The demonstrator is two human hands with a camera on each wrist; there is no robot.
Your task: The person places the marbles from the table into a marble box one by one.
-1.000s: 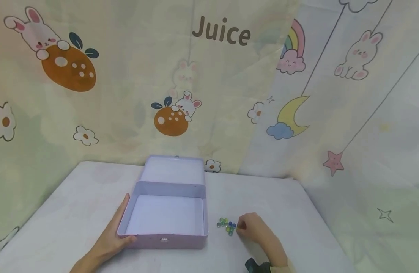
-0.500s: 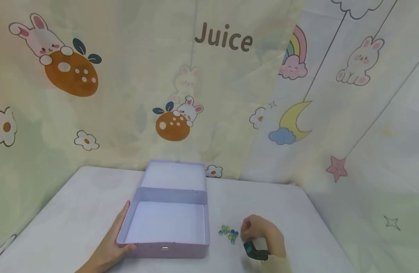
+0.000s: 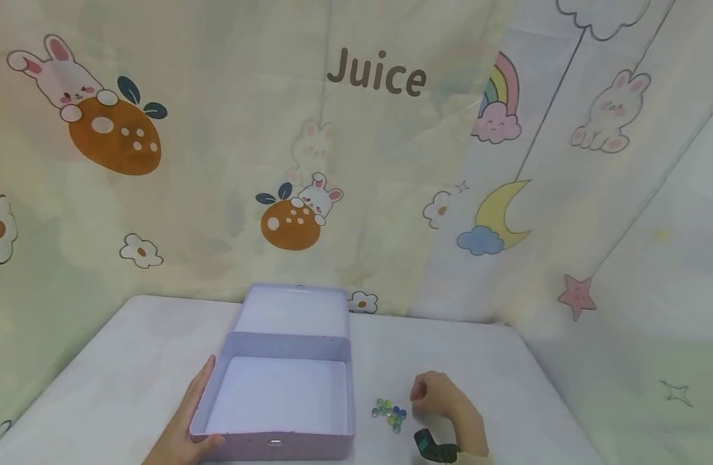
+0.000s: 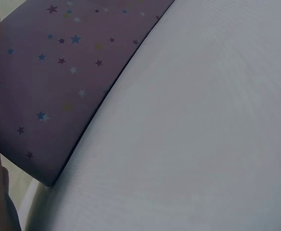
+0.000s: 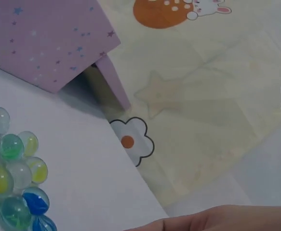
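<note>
The lilac tin box (image 3: pixel 278 400) sits open on the white table (image 3: pixel 101 381), near the front edge and a little left of centre; its long axis runs left to right across the person, its mouth faces up, and its lid (image 3: pixel 298 311) is thrown back toward the curtain (image 3: pixel 217 161), hinge on the far side, small clasp on the near wall. The left hand (image 3: pixel 185 429) lies flat along the box's left wall, fingers straight against it, thumb hooked round the near corner; the left wrist view shows that star-speckled wall (image 4: pixel 58 72) hard against the fingers, with bare table stretching away beside it. Just right of the box lies a tight cluster of glass marbles (image 3: pixel 389 412), green, yellow, clear and blue, touching one another; the right wrist view has them low at the left (image 5: pixel 15 178). The right hand (image 3: pixel 440 400) hovers just right of the cluster, fingers curled in loosely; whether it pinches a marble cannot be told. Room: a broad strip of table to the left of the box, a narrower one to the right past the hand; the curtain closes off the far and right edges, and the lid's back stands close to it.
</note>
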